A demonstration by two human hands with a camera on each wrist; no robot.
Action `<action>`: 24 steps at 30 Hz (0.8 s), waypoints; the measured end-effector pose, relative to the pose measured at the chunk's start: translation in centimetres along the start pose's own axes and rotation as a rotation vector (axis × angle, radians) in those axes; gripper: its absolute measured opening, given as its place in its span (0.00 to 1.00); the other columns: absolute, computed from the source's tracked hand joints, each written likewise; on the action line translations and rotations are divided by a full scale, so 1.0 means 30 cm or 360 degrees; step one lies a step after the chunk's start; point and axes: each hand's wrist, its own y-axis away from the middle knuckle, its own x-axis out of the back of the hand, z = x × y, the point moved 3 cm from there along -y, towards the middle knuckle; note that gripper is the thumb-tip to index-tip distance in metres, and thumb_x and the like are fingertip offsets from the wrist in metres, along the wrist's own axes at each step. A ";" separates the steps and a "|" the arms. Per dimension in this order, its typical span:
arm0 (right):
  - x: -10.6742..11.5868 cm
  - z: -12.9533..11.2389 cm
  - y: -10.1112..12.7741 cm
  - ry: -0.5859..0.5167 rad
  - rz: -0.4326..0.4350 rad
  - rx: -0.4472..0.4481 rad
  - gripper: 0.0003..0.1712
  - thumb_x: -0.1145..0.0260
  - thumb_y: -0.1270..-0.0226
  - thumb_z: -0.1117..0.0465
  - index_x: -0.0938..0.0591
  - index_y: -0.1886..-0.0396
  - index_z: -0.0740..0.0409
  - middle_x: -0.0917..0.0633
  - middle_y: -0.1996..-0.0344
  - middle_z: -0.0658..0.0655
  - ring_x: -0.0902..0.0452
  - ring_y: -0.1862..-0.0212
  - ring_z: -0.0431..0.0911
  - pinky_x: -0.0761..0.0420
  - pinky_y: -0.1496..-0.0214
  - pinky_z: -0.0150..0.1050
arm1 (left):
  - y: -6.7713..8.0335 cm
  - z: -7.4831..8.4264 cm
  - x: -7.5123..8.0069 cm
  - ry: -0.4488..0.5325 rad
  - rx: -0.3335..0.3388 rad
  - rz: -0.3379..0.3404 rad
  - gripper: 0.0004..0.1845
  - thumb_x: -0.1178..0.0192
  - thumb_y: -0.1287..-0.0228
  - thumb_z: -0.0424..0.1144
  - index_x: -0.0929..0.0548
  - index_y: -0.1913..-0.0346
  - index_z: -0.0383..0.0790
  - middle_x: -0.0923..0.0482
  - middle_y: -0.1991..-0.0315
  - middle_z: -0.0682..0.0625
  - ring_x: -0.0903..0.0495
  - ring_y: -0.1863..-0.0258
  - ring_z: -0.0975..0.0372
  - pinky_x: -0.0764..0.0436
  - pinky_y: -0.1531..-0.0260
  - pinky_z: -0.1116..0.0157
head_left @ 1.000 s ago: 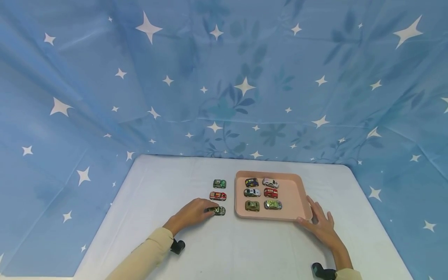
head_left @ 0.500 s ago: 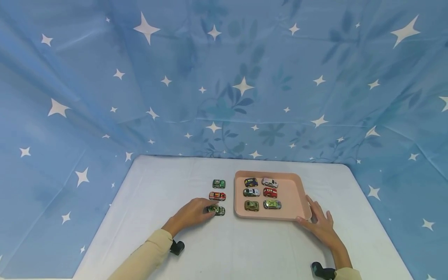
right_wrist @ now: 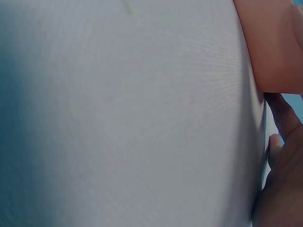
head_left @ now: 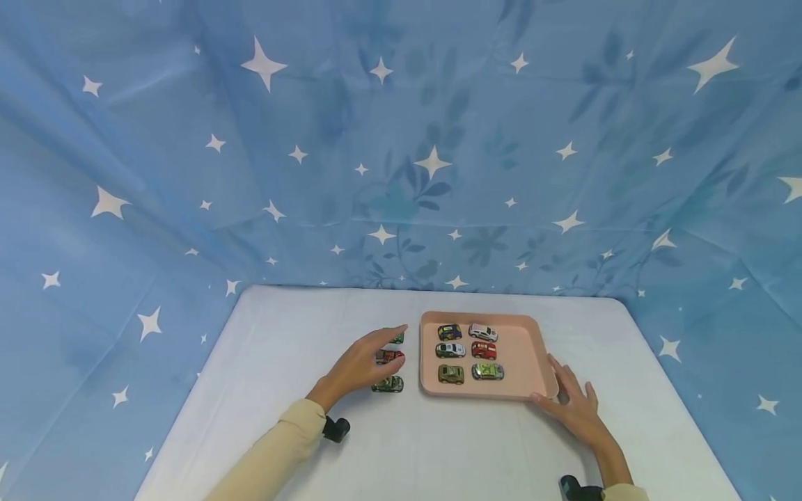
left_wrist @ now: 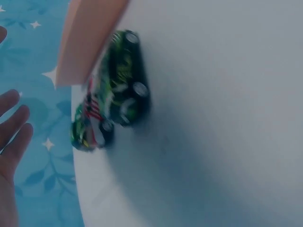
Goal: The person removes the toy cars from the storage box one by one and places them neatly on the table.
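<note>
Left of the pink tray [head_left: 529, 348], three toy cars stand in a column just off its left wall: a dark green car [head_left: 388, 383] nearest the person, a red car [head_left: 390, 356] behind it, a green car [head_left: 397, 338] farthest. Left hand [head_left: 363, 360] hovers above the red car with fingers spread and relaxed, holding nothing; the dark green car lies clear of it. Right hand [head_left: 573, 403] rests flat, fingers extended, touching the tray's near right corner. Six cars sit inside the tray in two columns toward its left side; its right part is bare. White table [head_left: 438, 445] lies open between tray and the person.
</note>
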 end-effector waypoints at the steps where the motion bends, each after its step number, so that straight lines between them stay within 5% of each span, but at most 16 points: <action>1: -0.001 -0.001 -0.001 0.0000 0.0001 0.0000 0.63 0.28 0.33 0.37 0.49 0.12 0.60 0.50 0.17 0.76 0.67 0.17 0.74 0.82 0.25 0.70 | -0.014 0.006 -0.004 0.0001 -0.0002 -0.0001 0.33 0.33 0.22 0.46 0.28 0.20 0.43 0.24 0.27 0.46 0.25 0.28 0.52 0.24 0.32 0.50; 11: -0.010 0.001 0.000 0.0017 -0.0006 -0.0062 0.64 0.28 0.34 0.36 0.48 0.12 0.61 0.51 0.17 0.76 0.66 0.17 0.74 0.80 0.24 0.71 | -0.153 0.043 -0.071 -0.0009 -0.0008 -0.0178 0.34 0.38 0.19 0.46 0.32 0.17 0.41 0.29 0.23 0.44 0.29 0.24 0.52 0.29 0.28 0.52; 24: -0.009 0.005 0.002 -0.0019 -0.0019 -0.0088 0.63 0.28 0.33 0.37 0.50 0.11 0.59 0.53 0.16 0.75 0.69 0.17 0.74 0.81 0.25 0.72 | -0.316 0.107 -0.145 0.0126 0.0010 -0.0339 0.27 0.40 0.17 0.46 0.27 0.20 0.53 0.32 0.20 0.53 0.32 0.23 0.58 0.30 0.27 0.56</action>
